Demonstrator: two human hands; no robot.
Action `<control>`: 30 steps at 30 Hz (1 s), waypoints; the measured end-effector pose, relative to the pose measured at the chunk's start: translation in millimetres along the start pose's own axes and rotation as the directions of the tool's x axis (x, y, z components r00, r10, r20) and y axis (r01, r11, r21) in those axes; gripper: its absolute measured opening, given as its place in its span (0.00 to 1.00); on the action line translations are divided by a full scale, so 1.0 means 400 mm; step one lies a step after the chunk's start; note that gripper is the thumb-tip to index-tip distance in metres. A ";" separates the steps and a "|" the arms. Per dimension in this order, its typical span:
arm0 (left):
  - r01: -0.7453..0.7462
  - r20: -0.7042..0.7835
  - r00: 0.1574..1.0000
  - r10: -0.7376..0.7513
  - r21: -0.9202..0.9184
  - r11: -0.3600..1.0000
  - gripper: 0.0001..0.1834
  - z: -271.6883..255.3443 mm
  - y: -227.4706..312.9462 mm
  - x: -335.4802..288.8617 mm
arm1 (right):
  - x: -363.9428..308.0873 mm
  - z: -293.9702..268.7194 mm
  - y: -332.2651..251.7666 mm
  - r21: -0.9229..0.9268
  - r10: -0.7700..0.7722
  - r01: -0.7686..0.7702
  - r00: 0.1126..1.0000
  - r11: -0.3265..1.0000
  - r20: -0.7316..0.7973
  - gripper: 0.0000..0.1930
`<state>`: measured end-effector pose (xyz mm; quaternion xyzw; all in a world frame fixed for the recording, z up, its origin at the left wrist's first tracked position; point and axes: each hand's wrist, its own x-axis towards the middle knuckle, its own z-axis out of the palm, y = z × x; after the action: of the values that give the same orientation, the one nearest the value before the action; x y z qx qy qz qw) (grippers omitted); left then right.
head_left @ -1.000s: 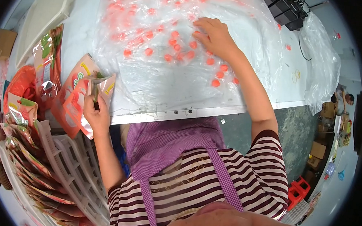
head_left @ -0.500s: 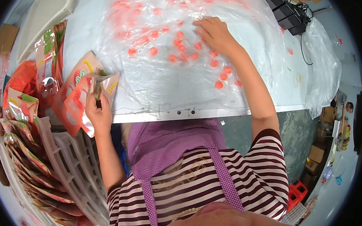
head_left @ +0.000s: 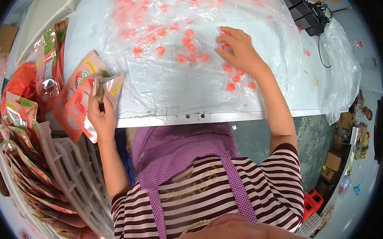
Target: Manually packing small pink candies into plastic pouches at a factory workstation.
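My left hand grips a pink and red printed pouch by its upper edge, at the table's near left. The pouch's mouth gapes a little beside my thumb. Another pouch of the same kind lies just beyond it. Over the middle of the table, my right hand has its fingers curled around a few small orange-red candies in clear wrappers, partly hidden by the fingers. More wrapped candies lie scattered on a clear plastic sheet to the left of that hand and beneath it.
White plastic crates stand at my left beside a row of filled pouches. A red bag and upright pouches sit near the table's left edge. Black boxes with cables occupy the far right, near crumpled clear plastic.
My right hand has shifted slightly right and nearer, its fingers going from spread over the candies to curled around a few. My left hand keeps its hold on the pouch.
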<state>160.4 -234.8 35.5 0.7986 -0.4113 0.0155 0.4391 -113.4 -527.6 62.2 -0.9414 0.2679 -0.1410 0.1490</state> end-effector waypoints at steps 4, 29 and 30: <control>0.030 0.006 1.000 -0.030 0.005 1.000 0.07 -0.003 0.006 -0.001 | -0.025 -0.029 -0.012 -0.224 -0.079 0.060 0.994 0.973 -0.079 0.12; 0.029 0.014 0.999 -0.029 -0.001 1.000 0.05 0.001 0.011 0.002 | 0.008 0.067 -0.184 -0.011 -0.211 0.211 0.977 0.977 0.023 0.16; 0.028 0.010 1.000 -0.028 -0.010 1.000 0.05 -0.001 0.014 0.001 | 0.001 0.060 -0.177 -0.019 -0.213 0.215 0.974 0.976 0.071 0.16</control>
<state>157.0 -236.4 39.7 0.8022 -0.4023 0.0033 0.4411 -72.0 -465.4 65.4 -0.9709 0.1616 -0.1201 0.1298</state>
